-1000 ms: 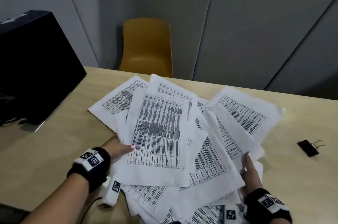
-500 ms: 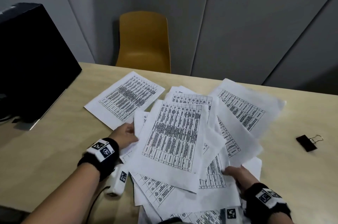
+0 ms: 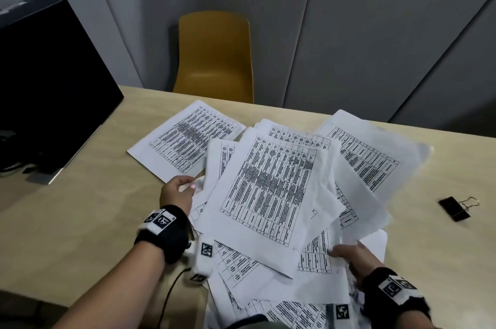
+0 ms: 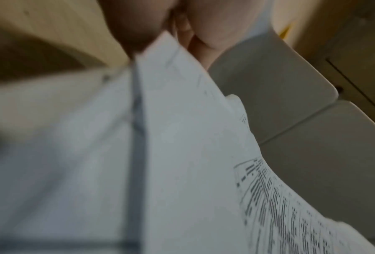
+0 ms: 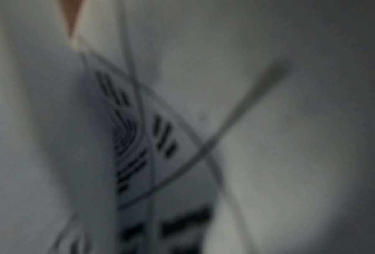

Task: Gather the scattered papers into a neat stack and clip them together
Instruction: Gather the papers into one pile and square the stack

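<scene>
Gathering is only half done: the left hand [image 3: 177, 195] pinches the left edge of the loose pile of papers [image 3: 271, 189], and the right hand [image 3: 354, 257] curls round its near right corner, so each grip is clamped on paper. The pile rests on the surface [image 3: 80, 221] between the two grips, fanned and partly lifted. One stray sheet [image 3: 185, 140] lies flat just beyond the left grip, outside the bundle. The binder clip [image 3: 456, 207] sits well to the right of the right grip, untouched.

Risk, as I judge it: lower sheets (only loosely caught) could slide out toward the person, or edges crease if squeezed while askew.

The top sheet's long axis runs from the near side away and slightly rightward; others point at differing angles
</scene>
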Tool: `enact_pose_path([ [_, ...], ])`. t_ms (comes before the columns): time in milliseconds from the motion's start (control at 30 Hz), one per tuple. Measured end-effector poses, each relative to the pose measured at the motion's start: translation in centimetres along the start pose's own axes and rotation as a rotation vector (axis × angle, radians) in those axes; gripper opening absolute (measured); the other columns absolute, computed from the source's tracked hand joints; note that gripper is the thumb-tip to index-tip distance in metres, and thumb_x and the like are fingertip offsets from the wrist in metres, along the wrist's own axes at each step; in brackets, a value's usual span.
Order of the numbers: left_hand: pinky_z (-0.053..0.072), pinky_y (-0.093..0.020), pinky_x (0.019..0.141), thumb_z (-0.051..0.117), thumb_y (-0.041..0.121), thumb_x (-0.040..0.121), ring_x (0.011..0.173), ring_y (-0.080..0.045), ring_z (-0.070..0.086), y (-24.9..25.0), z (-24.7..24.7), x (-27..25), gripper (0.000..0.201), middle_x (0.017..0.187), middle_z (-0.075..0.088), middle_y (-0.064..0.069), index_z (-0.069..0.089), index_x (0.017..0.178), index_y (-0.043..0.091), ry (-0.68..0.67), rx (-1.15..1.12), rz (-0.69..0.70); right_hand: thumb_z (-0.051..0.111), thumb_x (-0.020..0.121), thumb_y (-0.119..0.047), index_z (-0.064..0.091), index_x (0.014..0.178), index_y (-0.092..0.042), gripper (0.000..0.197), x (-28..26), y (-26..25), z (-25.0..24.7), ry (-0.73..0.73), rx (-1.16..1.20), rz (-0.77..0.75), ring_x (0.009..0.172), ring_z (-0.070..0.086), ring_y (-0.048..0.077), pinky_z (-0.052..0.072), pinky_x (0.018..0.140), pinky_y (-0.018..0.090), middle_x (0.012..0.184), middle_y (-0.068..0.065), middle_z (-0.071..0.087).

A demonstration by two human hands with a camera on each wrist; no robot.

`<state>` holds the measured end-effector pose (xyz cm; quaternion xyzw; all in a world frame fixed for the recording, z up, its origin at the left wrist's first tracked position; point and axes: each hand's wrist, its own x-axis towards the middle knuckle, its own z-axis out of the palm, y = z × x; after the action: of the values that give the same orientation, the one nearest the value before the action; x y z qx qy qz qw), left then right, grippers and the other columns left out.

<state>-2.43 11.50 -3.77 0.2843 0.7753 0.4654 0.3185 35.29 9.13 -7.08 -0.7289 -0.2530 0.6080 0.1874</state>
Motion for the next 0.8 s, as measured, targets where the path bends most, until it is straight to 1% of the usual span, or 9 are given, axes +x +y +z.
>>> enact_pose_path([
  [133, 0.050, -0.039, 0.087, 0.059, 0.001, 0.084, 0.086, -0.032, 0.061, -1.4, 0.2, 0.0, 0.014, 0.091, 0.063, -0.014, 0.062, 0.083, 0.015, 0.113, -0.096, -0.150, 0.085, 0.033, -0.025, 0.058, 0.097, 0.009, 0.077, -0.3, -0.3, 0.3, -0.041, 0.001, -0.039, 0.055, 0.061, 0.028, 0.050, 0.057, 0.029, 0.070, 0.020, 0.066],
  [200, 0.049, -0.040, 0.087, 0.058, 0.000, 0.084, 0.086, -0.031, 0.060, -2.4, 0.3, -0.6, 0.016, 0.094, 0.064, -0.018, 0.062, 0.088, 0.015, 0.039, -0.070, -0.203, 0.084, 0.043, -0.023, 0.057, 0.098, 0.008, 0.069, -0.3, -0.1, 0.4, -0.047, 0.036, -0.062, 0.058, 0.064, 0.026, 0.055, 0.060, 0.032, 0.070, 0.020, 0.068],
  [267, 0.049, -0.046, 0.089, 0.056, -0.003, 0.082, 0.090, -0.031, 0.060, -3.4, 0.9, -1.2, 0.023, 0.106, 0.065, -0.021, 0.059, 0.090, 0.019, -0.103, -0.056, -0.224, 0.091, 0.035, -0.032, 0.055, 0.113, 0.001, 0.091, 0.6, 0.4, 0.3, -0.063, 0.061, -0.071, 0.086, 0.068, 0.034, 0.053, 0.084, 0.052, 0.096, 0.023, 0.070],
  [333, 0.048, -0.046, 0.089, 0.055, -0.006, 0.081, 0.096, -0.033, 0.060, -3.4, 1.5, -2.0, 0.029, 0.109, 0.064, -0.019, 0.056, 0.095, 0.019, -0.221, -0.049, -0.218, 0.092, 0.033, -0.037, 0.057, 0.117, -0.003, 0.098, 0.1, 0.1, 0.6, -0.096, 0.102, -0.110, 0.099, 0.064, 0.037, 0.047, 0.093, 0.055, 0.105, 0.021, 0.069],
  [433, 0.043, -0.030, 0.076, 0.053, -0.010, 0.081, 0.087, -0.024, 0.056, -2.5, 1.9, -2.7, 0.027, 0.094, 0.062, -0.013, 0.056, 0.095, 0.013, -0.286, 0.035, -0.115, 0.078, 0.059, -0.038, 0.072, 0.099, -0.009, 0.050, -1.6, -1.4, 1.1, -0.144, 0.144, -0.131, 0.096, 0.062, 0.031, 0.046, 0.090, 0.041, 0.097, 0.010, 0.071],
  [500, 0.039, -0.026, 0.076, 0.055, -0.002, 0.083, 0.088, -0.021, 0.053, -1.7, 2.0, -3.1, 0.016, 0.090, 0.060, -0.008, 0.058, 0.088, 0.013, -0.283, 0.060, -0.033, 0.077, 0.050, -0.046, 0.077, 0.088, -0.019, 0.047, -1.8, -1.4, 1.1, -0.160, 0.171, -0.126, 0.103, 0.061, 0.033, 0.040, 0.102, 0.048, 0.105, 0.009, 0.071],
  [633, 0.042, -0.032, 0.095, 0.057, 0.043, 0.080, 0.098, -0.020, 0.057, -0.9, 2.1, -3.5, 0.024, 0.094, 0.063, 0.002, 0.060, 0.093, 0.022, -0.387, -0.017, -0.097, 0.090, 0.035, -0.036, 0.064, 0.111, -0.012, 0.084, -1.6, -0.8, 1.0, -0.204, 0.110, -0.166, 0.087, 0.069, 0.038, 0.051, 0.087, 0.053, 0.096, 0.017, 0.073],
  [700, 0.046, -0.033, 0.095, 0.069, 0.024, 0.081, 0.100, -0.021, 0.061, -0.9, 2.3, -4.1, 0.028, 0.103, 0.066, -0.002, 0.057, 0.107, 0.020, -0.474, 0.111, -0.064, 0.086, 0.055, -0.018, 0.061, 0.112, -0.007, 0.063, -2.5, -1.1, 1.1, -0.185, 0.100, -0.195, 0.075, 0.071, 0.036, 0.056, 0.072, 0.044, 0.087, 0.016, 0.074],
  [800, 0.048, -0.037, 0.094, 0.065, 0.000, 0.078, 0.099, -0.026, 0.063, -0.8, 2.7, -4.4, 0.037, 0.104, 0.068, -0.008, 0.060, 0.113, 0.013, -0.371, 0.191, 0.002, 0.082, 0.052, -0.019, 0.063, 0.107, -0.007, 0.059, -2.2, -1.1, 1.3, -0.214, 0.151, -0.222, 0.070, 0.072, 0.030, 0.056, 0.066, 0.037, 0.082, 0.013, 0.075],
])
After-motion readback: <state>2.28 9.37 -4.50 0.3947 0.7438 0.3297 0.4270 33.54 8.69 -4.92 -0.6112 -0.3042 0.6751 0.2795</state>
